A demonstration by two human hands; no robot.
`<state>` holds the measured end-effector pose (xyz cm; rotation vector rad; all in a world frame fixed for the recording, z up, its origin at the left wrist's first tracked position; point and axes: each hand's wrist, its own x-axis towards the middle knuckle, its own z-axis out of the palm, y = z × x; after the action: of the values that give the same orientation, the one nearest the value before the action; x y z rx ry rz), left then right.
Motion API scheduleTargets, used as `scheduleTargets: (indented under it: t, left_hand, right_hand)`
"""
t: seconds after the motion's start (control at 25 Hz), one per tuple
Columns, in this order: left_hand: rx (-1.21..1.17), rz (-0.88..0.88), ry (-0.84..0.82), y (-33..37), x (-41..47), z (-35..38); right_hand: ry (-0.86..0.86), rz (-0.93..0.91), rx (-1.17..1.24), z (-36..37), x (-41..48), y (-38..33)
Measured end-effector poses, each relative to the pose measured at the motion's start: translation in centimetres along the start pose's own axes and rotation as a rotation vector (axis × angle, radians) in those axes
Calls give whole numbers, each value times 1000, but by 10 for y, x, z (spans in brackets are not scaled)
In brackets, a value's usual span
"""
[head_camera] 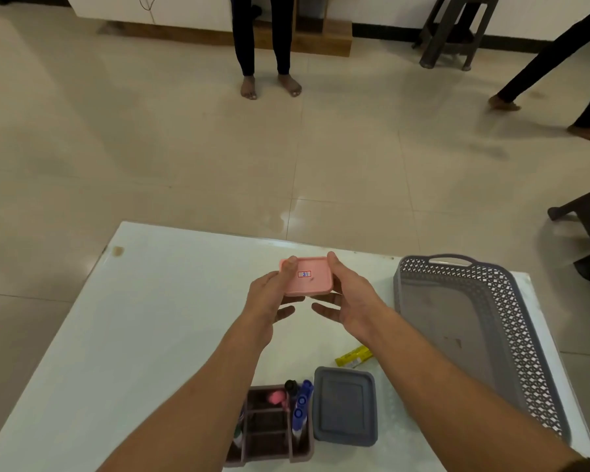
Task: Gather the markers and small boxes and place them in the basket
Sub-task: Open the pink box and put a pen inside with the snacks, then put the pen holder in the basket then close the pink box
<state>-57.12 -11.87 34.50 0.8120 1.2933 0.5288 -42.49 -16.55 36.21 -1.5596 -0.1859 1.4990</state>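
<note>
Beige floor tiles [184,148] fill the room beyond a white table [150,318], with a person's bare feet and dark trouser legs [266,46] at the far wall and a dark stool [450,32] off to the right. Over the middle of the table, both hands have a pink box [312,279] held up off the surface. The left hand [269,298] grasps its left end, thumb on the lid and fingers curled below. The right hand [346,294] grasps the right end the same way. A small label shows on the lid.

Along the table's right edge sits a grey lattice basket [511,301], handle at its far end. Near the front edge lies a grey box [344,405], lid on. Just beside it on the left stands a brown organiser [269,434] holding markers [302,403], blue caps up. A yellow tube [353,356] pokes out from under the right forearm, between grey box and basket.
</note>
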Motion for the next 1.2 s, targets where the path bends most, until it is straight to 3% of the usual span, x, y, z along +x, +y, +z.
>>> scheduleTargets:
  t: [0.16, 0.32, 0.56, 0.68, 0.8, 0.92, 1.0, 1.08, 1.16, 1.2]
  left_hand:
    - [122, -3, -38, -11, 0, -6]
    - [356, -51, -121, -28, 5, -16]
    - [527, -126, -168, -49, 22, -19]
    - [565, -181, -185, -61, 30, -24]
    - [662, -202, -179, -69, 33, -26]
    - [1171, -125, -149, -68, 43, -34]
    - [1345, -129, -136, -63, 47, -43]
    - [1292, -130, -107, -49, 43, -64]
    - [995, -166, -40, -40, 24, -100]
    - [882, -207, -32, -40, 10, -122]
  right_hand:
    - [63, -10, -51, -7, 7, 11]
    - [22, 68, -309, -23, 10, 32]
    - [-110, -360, -1275, -46, 17, 59]
    - [-197, -367, -1539, -35, 21, 72]
    - [-160, -469, -1768, -23, 29, 86]
    - [-145, -430, -1851, -17, 34, 90]
    - [-172, -385, -1878, -16, 29, 87]
    - [-47, -422, -1647, -17, 12, 83]
    - [146, -496, -1267, -24, -21, 86]
    - [176, -489, -1199, -30, -38, 91]
